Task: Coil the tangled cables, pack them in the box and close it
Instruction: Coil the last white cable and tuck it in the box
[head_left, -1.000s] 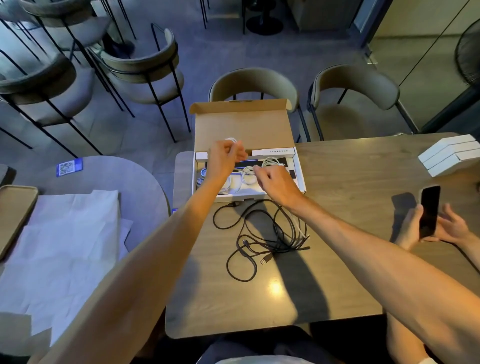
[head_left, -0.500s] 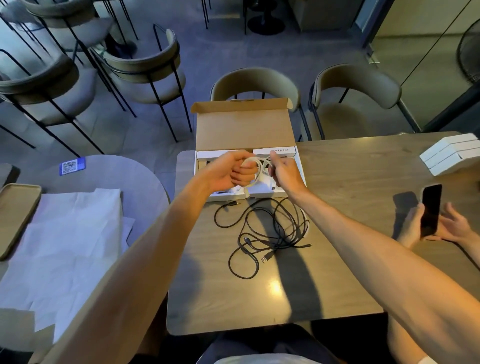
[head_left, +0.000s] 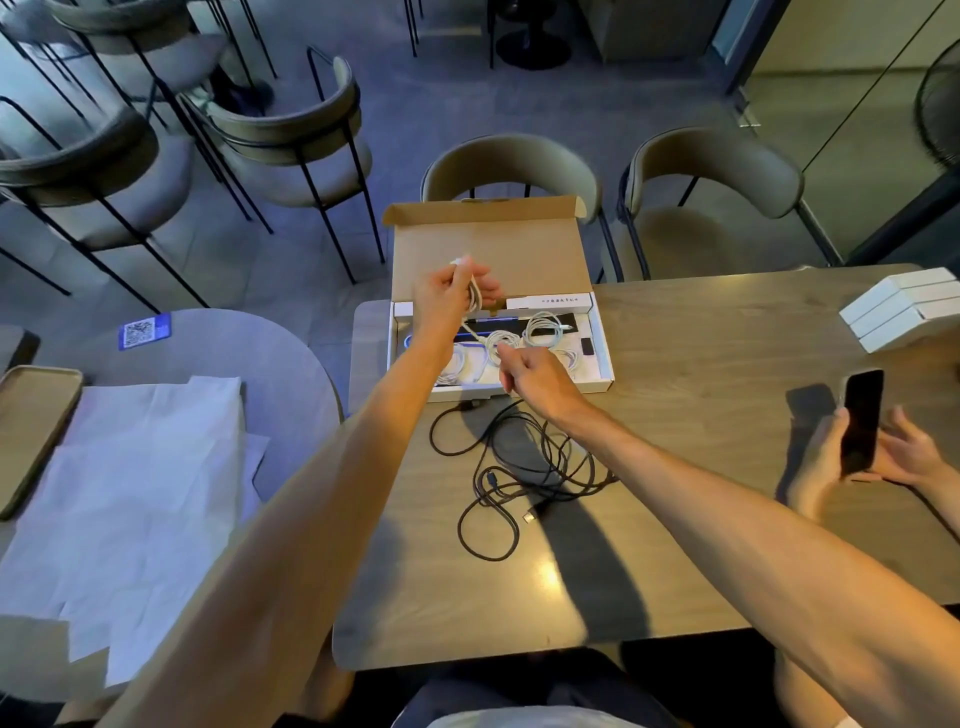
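An open cardboard box (head_left: 602, 358) with its lid (head_left: 493, 254) standing up sits at the table's far left. Several white cables lie inside it, one coiled (head_left: 543, 330). My left hand (head_left: 452, 299) is raised over the box's left half and grips loops of a white cable (head_left: 470, 325). That cable runs down to my right hand (head_left: 535, 371), which pinches it over the box's front edge. A tangle of black cables (head_left: 519, 467) lies on the table in front of the box, partly under my right forearm.
Another person's hands hold a dark phone (head_left: 860, 421) at the right. White flat boxes (head_left: 904, 306) are stacked at the far right. White paper (head_left: 135, 499) and a tray (head_left: 31, 431) lie on the round table at left. Chairs stand behind the table.
My left hand has lifted up and left with the white cable loops. My right hand has drawn back toward the box's front edge, and the cable now stretches between the two hands.
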